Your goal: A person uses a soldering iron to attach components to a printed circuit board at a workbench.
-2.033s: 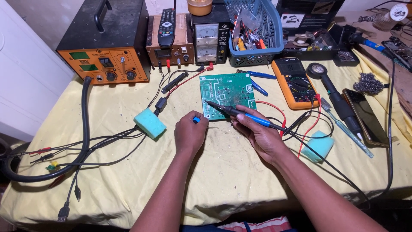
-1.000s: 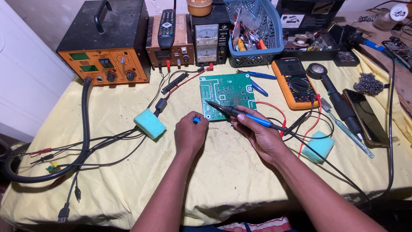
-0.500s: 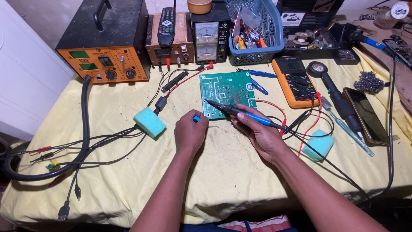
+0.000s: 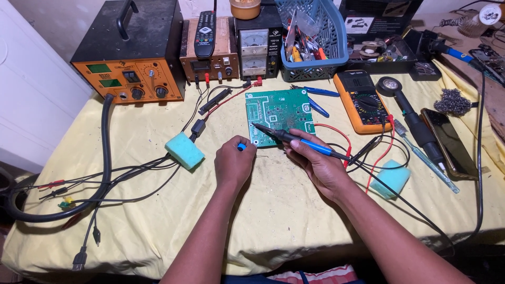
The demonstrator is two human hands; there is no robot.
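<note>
Two hands work at the middle of the surface: right hand (image 4: 322, 167) fingers grip a soldering iron (image 4: 294, 139) tipped onto the green circuit board (image 4: 279, 113); left hand (image 4: 234, 163) pinches a small blue tool (image 4: 241, 146). At the far edge, a blue basket (image 4: 330, 58) holds assorted tools.

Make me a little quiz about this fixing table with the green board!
1. True or false: the right hand holds a soldering iron whose tip is at the green circuit board.
2. Which sponge lies nearer the left hand? A) sponge by the black cables B) sponge by the red wire
3. What colour is the multimeter?

Key: 1 true; 2 A; 3 orange.
</note>
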